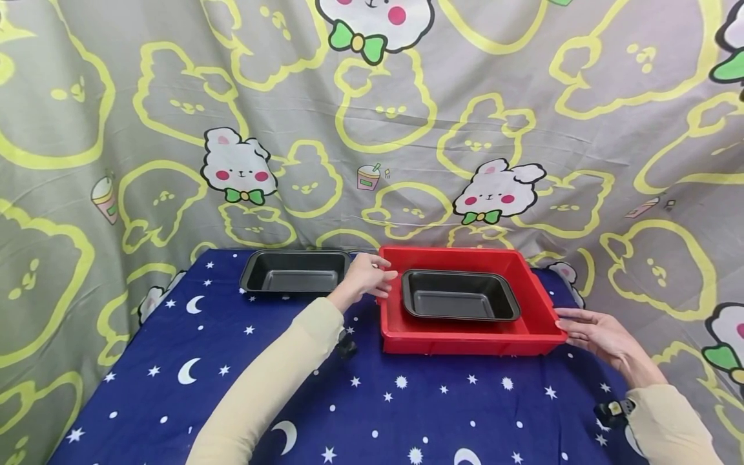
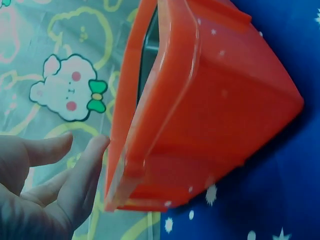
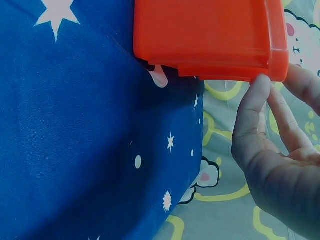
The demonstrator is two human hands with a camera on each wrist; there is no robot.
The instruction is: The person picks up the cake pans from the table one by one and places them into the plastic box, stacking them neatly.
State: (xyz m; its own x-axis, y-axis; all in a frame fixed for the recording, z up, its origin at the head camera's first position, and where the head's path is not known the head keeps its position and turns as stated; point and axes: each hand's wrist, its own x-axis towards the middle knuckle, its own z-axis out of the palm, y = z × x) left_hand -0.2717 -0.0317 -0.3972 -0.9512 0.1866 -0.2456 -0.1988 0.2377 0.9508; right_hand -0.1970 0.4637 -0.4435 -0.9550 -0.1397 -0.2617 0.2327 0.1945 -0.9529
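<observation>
A red plastic tray [image 1: 465, 345] sits on the cloth-covered table, with a black loaf pan [image 1: 459, 311] inside it. A second black loaf pan [image 1: 293, 283] rests on the table to the tray's left. The left hand [image 1: 367, 278] is beside the tray's left rim, and in the left wrist view its loosely extended fingers [image 2: 82, 175] are spread near that rim with nothing between them. On the other side, the right hand [image 1: 601, 336] has its fingertips [image 3: 260, 85] right at the tray's front right corner, fingers mostly straight.
Dark blue cloth [image 1: 372, 413] with white moons and stars covers the table. Behind it hangs a grey curtain [image 1: 407, 213] printed with rabbits and yellow outlines. In the right wrist view the table edge runs close below the tray.
</observation>
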